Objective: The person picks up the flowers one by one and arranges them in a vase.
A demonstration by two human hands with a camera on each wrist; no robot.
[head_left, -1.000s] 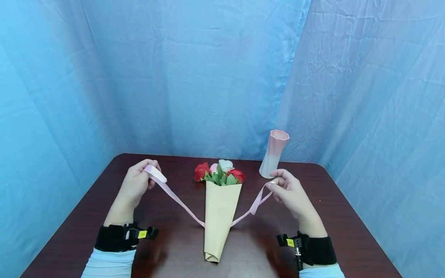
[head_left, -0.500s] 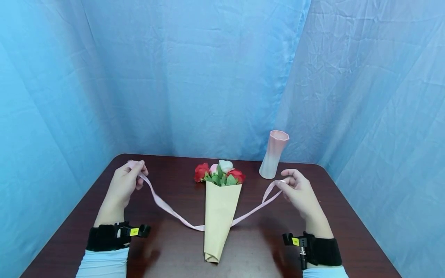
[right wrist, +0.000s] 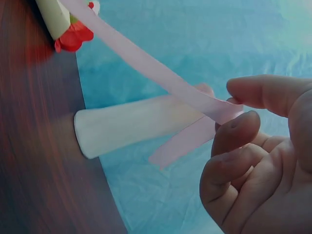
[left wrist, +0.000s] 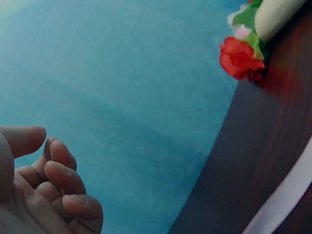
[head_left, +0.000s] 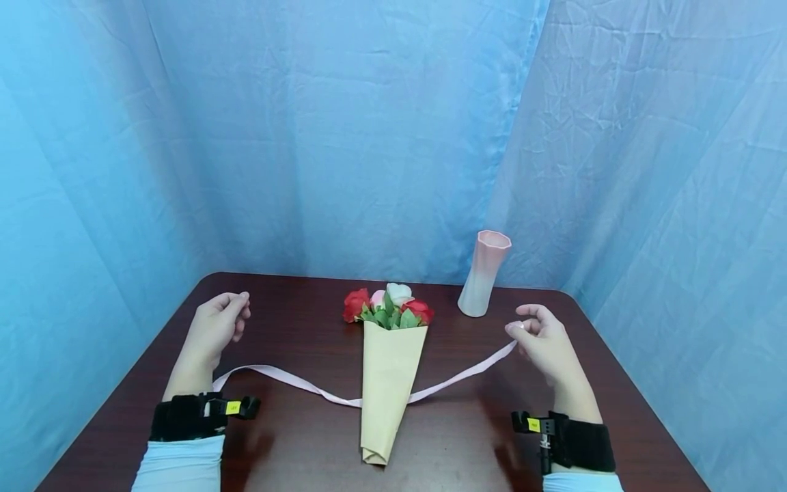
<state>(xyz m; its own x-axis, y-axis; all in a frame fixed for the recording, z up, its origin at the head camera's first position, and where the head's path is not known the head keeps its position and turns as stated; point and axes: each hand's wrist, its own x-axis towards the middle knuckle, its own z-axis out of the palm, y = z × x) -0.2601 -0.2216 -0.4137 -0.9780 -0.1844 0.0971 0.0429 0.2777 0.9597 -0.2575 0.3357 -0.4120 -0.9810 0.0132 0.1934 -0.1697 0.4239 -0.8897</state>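
In the middle lies a bouquet [head_left: 390, 389] of red, pink and white artificial roses wrapped in beige paper. A pale pink ribbon [head_left: 289, 379] passes beneath the wrap and reaches out on both sides. My right hand [head_left: 544, 348] pinches the ribbon's right part between thumb and finger; in the right wrist view its short tail [right wrist: 183, 141] hangs past the fingers. At the left, my left hand [head_left: 212, 328] is raised with fingers loosely curled and nothing between them. The ribbon's left part curves down beside the left wrist, where its end is hidden.
A pink-and-white vase [head_left: 484, 273] stands at the back right of the dark wooden table [head_left: 295, 444], beyond the right hand. Blue curtains [head_left: 393, 137] enclose the back and both sides.
My left hand has moved left and let go of the ribbon, whose left part has dropped. The right hand has moved right, drawing its part of the ribbon straighter. The bouquet has stayed put.
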